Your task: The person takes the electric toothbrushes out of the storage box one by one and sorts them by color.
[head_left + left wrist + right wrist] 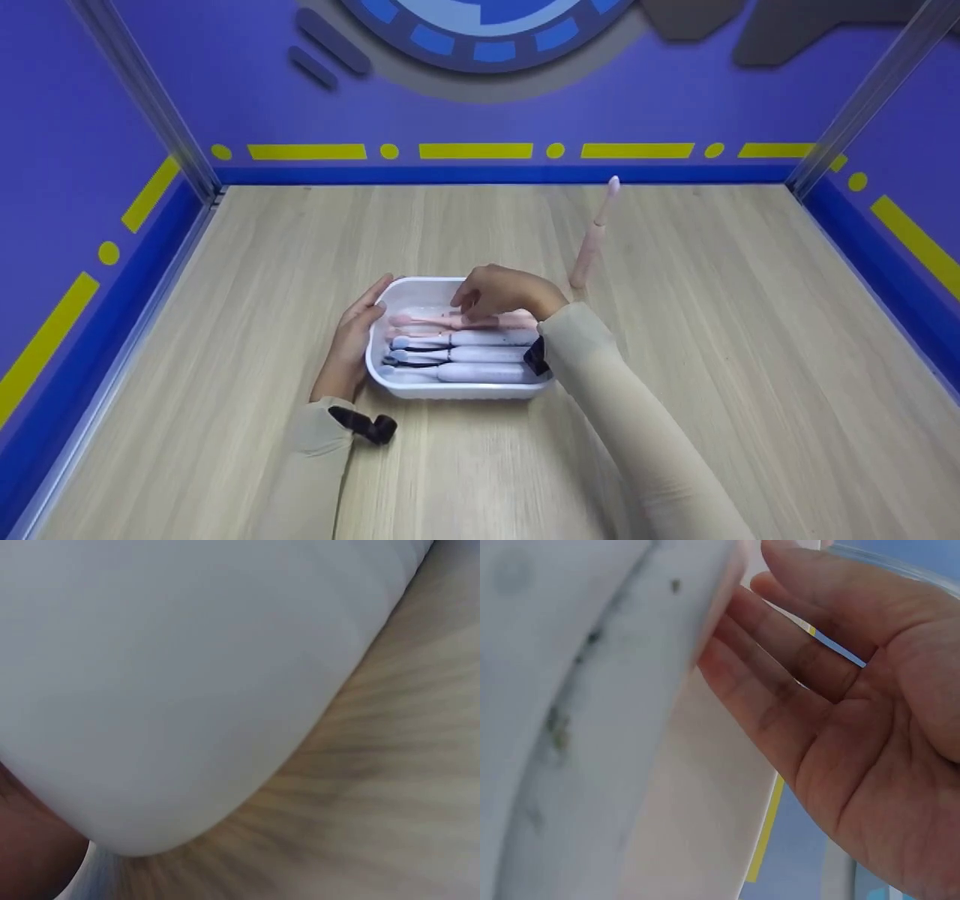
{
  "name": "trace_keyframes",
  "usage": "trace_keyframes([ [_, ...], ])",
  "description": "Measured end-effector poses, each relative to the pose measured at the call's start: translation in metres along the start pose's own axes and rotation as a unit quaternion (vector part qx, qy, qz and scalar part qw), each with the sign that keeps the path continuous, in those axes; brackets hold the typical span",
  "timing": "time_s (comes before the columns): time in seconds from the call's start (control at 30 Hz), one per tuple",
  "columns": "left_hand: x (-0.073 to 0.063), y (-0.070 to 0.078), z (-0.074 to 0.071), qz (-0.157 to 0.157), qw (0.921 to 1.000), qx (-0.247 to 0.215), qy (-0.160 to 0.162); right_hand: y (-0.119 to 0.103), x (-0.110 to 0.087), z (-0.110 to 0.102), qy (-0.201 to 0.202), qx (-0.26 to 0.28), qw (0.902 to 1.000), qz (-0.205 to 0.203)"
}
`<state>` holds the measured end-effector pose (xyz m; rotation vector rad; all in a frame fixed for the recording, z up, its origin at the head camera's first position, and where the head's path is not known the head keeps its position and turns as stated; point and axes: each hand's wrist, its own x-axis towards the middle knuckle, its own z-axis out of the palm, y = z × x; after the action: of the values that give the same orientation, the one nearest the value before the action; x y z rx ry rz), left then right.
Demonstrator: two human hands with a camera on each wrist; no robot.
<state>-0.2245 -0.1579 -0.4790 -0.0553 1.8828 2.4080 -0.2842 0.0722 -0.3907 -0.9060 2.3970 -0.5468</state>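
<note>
A white plastic basket [457,391] sits on the table, held at its left end by my left hand [349,349], thumb at the rim and fingers along the outer wall. In the left wrist view the basket's wall [180,690] fills most of the picture. Inside lie three white electric toothbrushes [487,373], side by side with heads to the left. Behind them lies a pink electric toothbrush [517,321]. My right hand [499,289] reaches over the basket's back rim, fingers bent loosely down at the pink toothbrush; in the right wrist view its thumb stands apart from the fingers [757,690].
Another pink electric toothbrush [589,251] stands upright on the wooden table [712,360], behind and right of the basket. Purple-blue panels [480,112] with yellow marks enclose the table at the back and sides. Small black cameras [367,426] are strapped to both sleeves.
</note>
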Motion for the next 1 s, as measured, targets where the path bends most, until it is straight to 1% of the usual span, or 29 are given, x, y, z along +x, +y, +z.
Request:
trace_keyframes([
  [0.13, 0.0, 0.0, 0.0, 0.0, 1.0, 0.01, 0.0, -0.002, 0.0, 0.004, 0.008, -0.013, 0.9999, 0.007],
  [0.33, 0.0, 0.0, -0.001, 0.003, 0.9999, 0.014, -0.001, -0.005, 0.001, 0.009, 0.003, -0.037, 0.9992, 0.017],
  [0.53, 0.0, 0.001, 0.0, -0.002, 0.9999, 0.012, -0.002, -0.005, 0.0, 0.01, 0.009, -0.042, 0.9991, 0.007],
  [0.6, 0.0, 0.001, 0.0, -0.005, 0.9999, 0.013, 0.002, -0.006, 0.0, 0.01, 0.01, -0.045, 0.9989, 0.002],
  [0.73, 0.001, 0.001, 0.0, -0.002, 0.9999, 0.012, 0.002, -0.007, 0.0, 0.011, 0.012, -0.053, 0.9984, -0.011],
  [0.8, 0.001, 0.001, 0.0, 0.0, 0.9999, 0.011, 0.003, -0.008, 0.0, 0.01, 0.01, -0.058, 0.9982, -0.013],
  [0.93, 0.0, 0.001, 0.0, 0.0, 1.0, 0.009, 0.003, -0.01, 0.001, 0.011, 0.005, -0.062, 0.998, -0.004],
  [1.0, 0.0, 0.001, 0.0, -0.001, 1.0, 0.001, 0.002, -0.011, 0.001, 0.012, 0.002, -0.067, 0.9977, -0.003],
])
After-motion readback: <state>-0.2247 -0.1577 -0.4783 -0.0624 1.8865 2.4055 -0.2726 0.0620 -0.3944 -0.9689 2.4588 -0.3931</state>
